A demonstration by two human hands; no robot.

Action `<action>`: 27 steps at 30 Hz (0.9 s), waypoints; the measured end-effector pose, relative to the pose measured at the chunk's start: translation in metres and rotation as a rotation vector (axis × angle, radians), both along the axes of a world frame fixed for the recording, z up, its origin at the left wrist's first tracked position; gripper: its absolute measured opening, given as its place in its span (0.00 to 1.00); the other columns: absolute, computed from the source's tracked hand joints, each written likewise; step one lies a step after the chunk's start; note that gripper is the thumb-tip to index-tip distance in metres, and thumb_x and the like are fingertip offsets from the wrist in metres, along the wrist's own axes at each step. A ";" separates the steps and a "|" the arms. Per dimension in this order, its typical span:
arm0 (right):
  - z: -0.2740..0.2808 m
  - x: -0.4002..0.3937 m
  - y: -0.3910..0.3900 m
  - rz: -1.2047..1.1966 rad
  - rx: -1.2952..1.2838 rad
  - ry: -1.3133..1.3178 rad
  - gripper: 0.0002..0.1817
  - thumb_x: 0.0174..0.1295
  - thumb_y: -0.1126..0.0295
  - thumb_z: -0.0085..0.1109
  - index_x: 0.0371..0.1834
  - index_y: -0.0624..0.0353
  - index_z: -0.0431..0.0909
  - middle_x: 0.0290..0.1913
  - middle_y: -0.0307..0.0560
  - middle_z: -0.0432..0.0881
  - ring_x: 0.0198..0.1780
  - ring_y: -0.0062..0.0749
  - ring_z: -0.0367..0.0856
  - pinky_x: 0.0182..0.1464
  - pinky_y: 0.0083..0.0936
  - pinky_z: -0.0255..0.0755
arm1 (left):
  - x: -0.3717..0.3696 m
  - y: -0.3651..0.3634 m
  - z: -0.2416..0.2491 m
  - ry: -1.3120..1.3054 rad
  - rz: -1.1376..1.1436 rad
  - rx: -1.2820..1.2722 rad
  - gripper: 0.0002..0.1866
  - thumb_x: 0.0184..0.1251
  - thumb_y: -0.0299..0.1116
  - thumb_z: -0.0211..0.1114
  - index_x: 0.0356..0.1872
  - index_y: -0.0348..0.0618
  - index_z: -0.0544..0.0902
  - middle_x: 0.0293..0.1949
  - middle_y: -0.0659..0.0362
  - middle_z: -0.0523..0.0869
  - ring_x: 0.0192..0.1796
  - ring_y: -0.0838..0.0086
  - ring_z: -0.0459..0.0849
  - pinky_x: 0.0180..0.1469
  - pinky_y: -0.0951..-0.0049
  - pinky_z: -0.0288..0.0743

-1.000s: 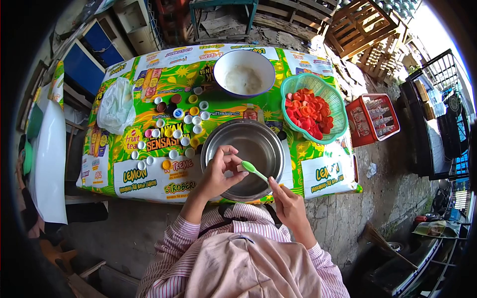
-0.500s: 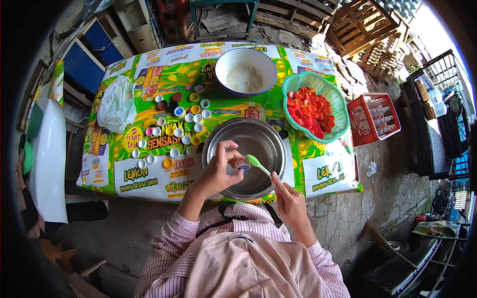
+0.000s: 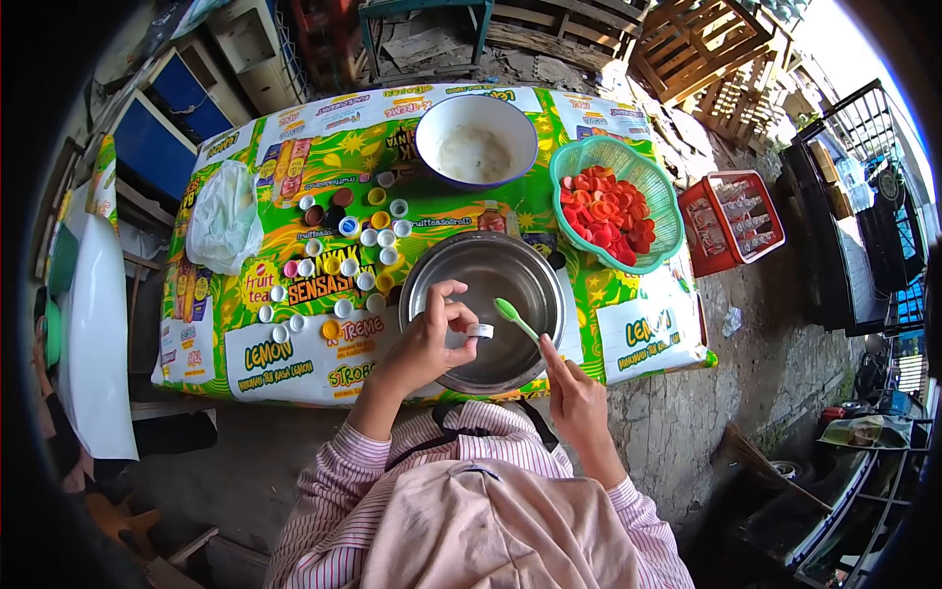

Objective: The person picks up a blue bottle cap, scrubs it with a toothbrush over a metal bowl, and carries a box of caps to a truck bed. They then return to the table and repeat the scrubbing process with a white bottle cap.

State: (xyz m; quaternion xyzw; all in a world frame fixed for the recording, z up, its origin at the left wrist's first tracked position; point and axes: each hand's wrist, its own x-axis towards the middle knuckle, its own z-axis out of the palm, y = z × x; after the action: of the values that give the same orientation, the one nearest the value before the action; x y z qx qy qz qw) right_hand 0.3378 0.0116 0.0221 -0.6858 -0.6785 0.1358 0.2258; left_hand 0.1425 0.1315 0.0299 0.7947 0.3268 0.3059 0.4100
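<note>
"Glossy printed sheeting (image 3: 294, 378), green and white, covers one table. What do you count on it?"

"Through my remote feed I count two bowls: a blue-rimmed white bowl (image 3: 511, 128) on the far side, with cloudy contents, and a steel bowl (image 3: 520, 265), smooth and round, on the near side. I also get one lattice-sided mint plastic basket (image 3: 669, 201) at right, heaped with red caps (image 3: 603, 211) too jumbled for me to number, and one crumpled, translucent bag (image 3: 226, 216) at left. More than twenty loose caps (image 3: 366, 281), mostly white, lie right of the bag."

"And the hands?"

"Two. Above the steel bowl, the left hand (image 3: 432, 339) pinches one small white cap (image 3: 480, 331) between thumb and finger, its other fingers loosely curved. The right hand (image 3: 576, 401) is closed around the handle of one green toothbrush (image 3: 517, 318). Its bristled head is near the white cap; I see a gap between them."
</note>
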 end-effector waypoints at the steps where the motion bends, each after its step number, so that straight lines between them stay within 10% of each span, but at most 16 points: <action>1: 0.000 -0.001 -0.001 0.058 0.075 0.058 0.32 0.52 0.77 0.51 0.63 0.40 0.63 0.19 0.43 0.68 0.17 0.36 0.70 0.21 0.33 0.66 | 0.000 0.001 0.001 0.000 -0.001 0.001 0.30 0.49 0.20 0.62 0.52 0.37 0.55 0.30 0.58 0.78 0.33 0.74 0.78 0.42 0.75 0.72; 10: -0.003 0.001 0.004 -0.143 0.176 0.228 0.29 0.57 0.77 0.49 0.64 0.43 0.61 0.23 0.46 0.74 0.19 0.41 0.73 0.23 0.33 0.67 | -0.006 0.000 -0.015 -0.112 0.052 0.431 0.28 0.50 0.20 0.64 0.53 0.42 0.63 0.32 0.59 0.80 0.35 0.71 0.79 0.41 0.72 0.73; 15: -0.005 -0.005 -0.003 -0.166 0.246 0.331 0.28 0.56 0.80 0.48 0.62 0.52 0.63 0.25 0.51 0.76 0.22 0.40 0.75 0.27 0.27 0.70 | -0.017 -0.002 0.002 -0.104 0.026 0.774 0.13 0.39 0.19 0.66 0.29 0.46 0.78 0.41 0.62 0.81 0.39 0.68 0.81 0.38 0.71 0.76; 24: 0.000 -0.008 -0.001 -0.094 0.248 0.411 0.28 0.56 0.79 0.48 0.62 0.49 0.64 0.23 0.50 0.74 0.21 0.38 0.74 0.26 0.26 0.69 | -0.006 0.003 -0.008 -0.192 0.021 0.096 0.06 0.47 0.18 0.60 0.25 0.40 0.73 0.43 0.53 0.80 0.41 0.64 0.82 0.41 0.71 0.78; 27: -0.003 -0.008 0.011 -0.121 -0.165 -0.034 0.28 0.59 0.69 0.48 0.64 0.36 0.58 0.25 0.48 0.71 0.20 0.42 0.75 0.19 0.38 0.67 | -0.002 -0.001 -0.020 -0.182 0.006 -0.003 0.06 0.46 0.18 0.58 0.25 0.39 0.72 0.41 0.53 0.80 0.41 0.68 0.82 0.43 0.75 0.78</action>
State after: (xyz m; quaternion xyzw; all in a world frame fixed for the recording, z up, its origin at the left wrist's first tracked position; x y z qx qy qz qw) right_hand 0.3298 0.0227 0.0189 -0.7439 -0.6262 0.1655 0.1647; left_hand 0.1404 0.1307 0.0102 0.7620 0.2909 0.3778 0.4382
